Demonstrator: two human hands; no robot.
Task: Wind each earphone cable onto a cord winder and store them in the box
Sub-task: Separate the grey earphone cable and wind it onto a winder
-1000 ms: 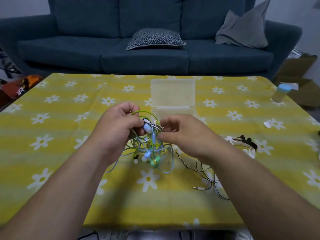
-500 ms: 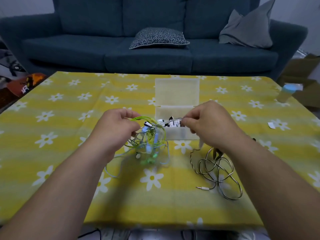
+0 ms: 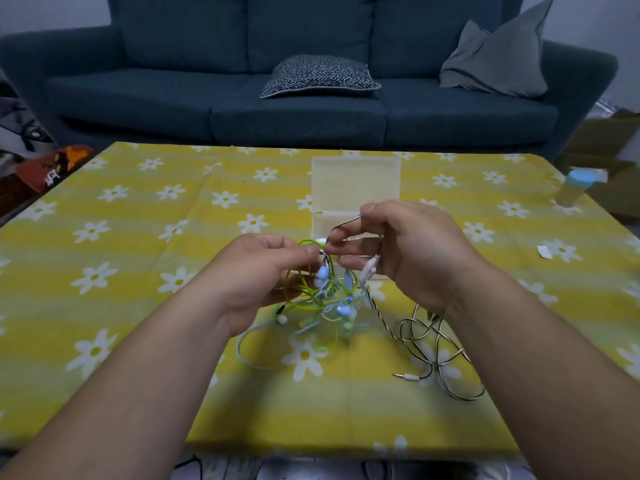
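Note:
A tangle of green and light-blue earphone cables [image 3: 320, 299] hangs just above the yellow flowered tablecloth [image 3: 138, 237], and my left hand [image 3: 258, 271] grips it from the left. My right hand [image 3: 405, 251] pinches a black-and-white striped earphone cable [image 3: 429, 341] near its white splitter, lifted beside the tangle. The rest of that striped cable lies looped on the cloth, its white plug [image 3: 408, 376] toward the near edge. The translucent storage box [image 3: 356, 188] stands open behind my hands; its contents are hidden by them.
A small bottle with a blue cap [image 3: 576, 187] stands at the table's far right edge. A white scrap of paper [image 3: 544, 251] lies on the right. A dark blue sofa [image 3: 311, 81] with cushions runs behind the table. Cardboard boxes [image 3: 609, 157] sit at far right.
My right hand drew the striped cable out of the tangle to the right, and it is now back near my left hand with a shorter stretch of cable between them. The striped loops lie spread on the cloth.

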